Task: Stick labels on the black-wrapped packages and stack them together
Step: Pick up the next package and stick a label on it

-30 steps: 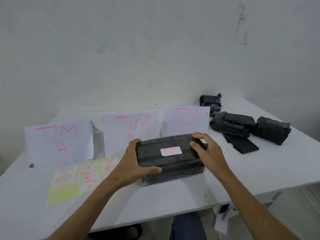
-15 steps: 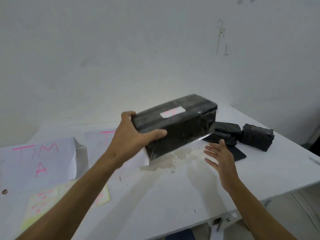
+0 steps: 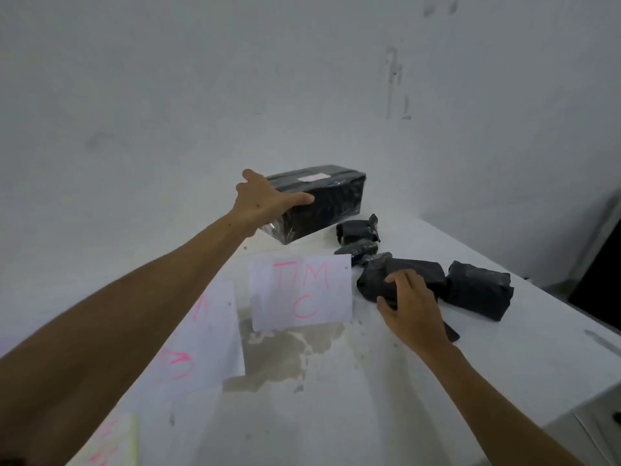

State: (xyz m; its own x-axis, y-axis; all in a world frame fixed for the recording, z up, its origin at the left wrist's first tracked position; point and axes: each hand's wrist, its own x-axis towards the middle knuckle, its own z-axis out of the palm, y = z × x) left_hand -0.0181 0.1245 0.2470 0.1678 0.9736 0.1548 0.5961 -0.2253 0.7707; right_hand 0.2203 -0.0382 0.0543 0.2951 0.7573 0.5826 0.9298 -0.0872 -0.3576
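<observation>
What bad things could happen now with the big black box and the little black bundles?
The left hand holds the long black-wrapped box with a white label by one end only, at the table's far side, so it might tip or slip. The right hand is grabbing a crumpled black-wrapped bundle lying against other bundles, so it might drag them or nudge the white "TIM C" paper sign.

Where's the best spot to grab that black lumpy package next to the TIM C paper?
Probably across its middle, coming from above. The lumpy package lies lengthways beside the TIM C paper, and its near end is crumpled, so a grip there might slip. The right hand already reaches over it from the near side, thumb on the left end.
</observation>
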